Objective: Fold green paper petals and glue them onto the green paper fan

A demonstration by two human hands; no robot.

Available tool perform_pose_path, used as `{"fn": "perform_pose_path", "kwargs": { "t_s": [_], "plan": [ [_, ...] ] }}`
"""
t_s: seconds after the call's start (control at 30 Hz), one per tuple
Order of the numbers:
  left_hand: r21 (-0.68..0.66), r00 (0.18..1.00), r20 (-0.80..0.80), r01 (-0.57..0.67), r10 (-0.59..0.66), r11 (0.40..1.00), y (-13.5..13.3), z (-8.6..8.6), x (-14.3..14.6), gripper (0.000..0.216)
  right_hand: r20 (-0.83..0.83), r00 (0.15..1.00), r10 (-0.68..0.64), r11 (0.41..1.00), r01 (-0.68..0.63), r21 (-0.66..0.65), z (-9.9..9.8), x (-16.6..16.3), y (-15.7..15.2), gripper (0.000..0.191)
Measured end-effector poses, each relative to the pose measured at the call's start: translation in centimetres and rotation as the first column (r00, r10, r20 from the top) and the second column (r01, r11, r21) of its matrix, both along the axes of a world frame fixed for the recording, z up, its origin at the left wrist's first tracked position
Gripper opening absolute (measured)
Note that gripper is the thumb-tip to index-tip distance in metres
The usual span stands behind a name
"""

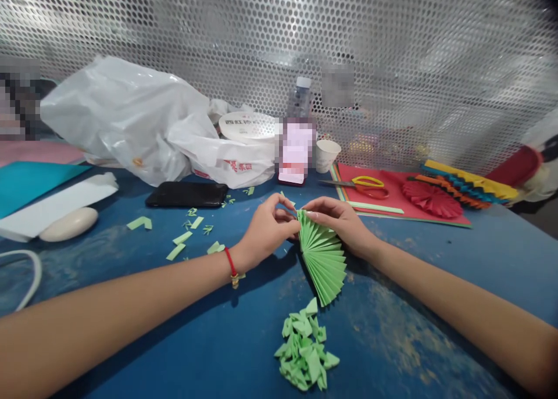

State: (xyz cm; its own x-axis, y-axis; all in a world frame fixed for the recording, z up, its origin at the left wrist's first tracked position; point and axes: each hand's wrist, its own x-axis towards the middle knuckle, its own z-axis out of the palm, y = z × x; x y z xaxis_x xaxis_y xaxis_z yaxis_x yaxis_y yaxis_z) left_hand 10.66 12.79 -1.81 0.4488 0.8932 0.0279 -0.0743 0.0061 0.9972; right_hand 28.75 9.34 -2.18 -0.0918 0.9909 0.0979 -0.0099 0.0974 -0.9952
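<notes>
A light green pleated paper fan lies spread on the blue table in the middle of the view. My left hand, with a red string bracelet on its wrist, pinches the fan's gathered top end from the left. From the right, my right hand pinches the same end, fingers pressed together on the folds. A heap of small green paper scraps sits just below the fan, near me.
Green offcuts lie scattered left of my hands. A black phone, white plastic bags, a white paper cup, a bottle stand behind. Right: yellow-handled scissors on red paper, a red pleated fan, stacked coloured pleated strips.
</notes>
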Motion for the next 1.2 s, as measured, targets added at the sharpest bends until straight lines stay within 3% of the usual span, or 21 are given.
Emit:
{"fn": "perform_pose_path", "kwargs": {
  "t_s": [0.2, 0.8, 1.2],
  "plan": [
    [-0.008, 0.997, 0.036, -0.071, 0.071, 0.997, -0.12, 0.34, -0.07, 0.040, -0.005, 0.997, -0.074, 0.997, 0.074, 0.024, -0.10, -0.06, 0.01, 0.026],
    [-0.018, 0.954, 0.134, -0.267, 0.267, 0.964, 0.40, 0.41, -0.18, 0.029, -0.072, 0.941, -0.332, 0.937, 0.337, 0.089, -0.48, 0.23, 0.56, 0.030],
    [-0.066, 0.937, 0.174, -0.295, 0.302, 0.953, 0.67, 0.33, -0.23, 0.029, -0.117, 0.923, -0.367, 0.916, 0.380, 0.125, -0.63, 0.43, 0.71, 0.029]
  ]
}}
